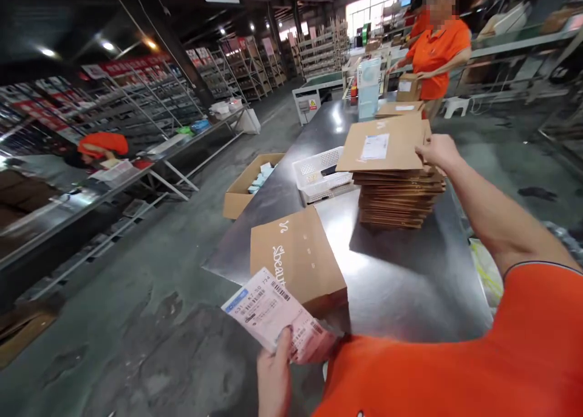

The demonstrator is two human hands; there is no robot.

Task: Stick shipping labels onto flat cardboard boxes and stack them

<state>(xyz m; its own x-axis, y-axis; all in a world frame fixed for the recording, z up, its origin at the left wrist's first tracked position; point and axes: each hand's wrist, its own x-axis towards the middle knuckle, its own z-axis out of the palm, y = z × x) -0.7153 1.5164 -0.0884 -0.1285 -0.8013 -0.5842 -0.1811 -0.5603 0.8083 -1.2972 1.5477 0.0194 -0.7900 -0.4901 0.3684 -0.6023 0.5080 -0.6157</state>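
Observation:
My left hand (pixel 276 371) grips a pink plastic mailer package (pixel 291 320) with a white shipping label, thumb on top, close to my body. Behind it on the metal table sits a cardboard box (pixel 300 253) with white lettering, partly covered by the package. My right arm reaches out to a tall stack of flattened cardboard boxes (pixel 396 201). There my right hand (pixel 439 153) pinches the right edge of the top flattened box (pixel 401 141), which has a white label and is tilted over the stack.
A white plastic basket (pixel 303 177) stands left of the stack. An open carton (pixel 237 198) with light blue items is beyond the table's left edge. A co-worker in orange (pixel 441 53) holds a small box (pixel 409 88) at the far end; another person (pixel 102 144) bends at the left bench.

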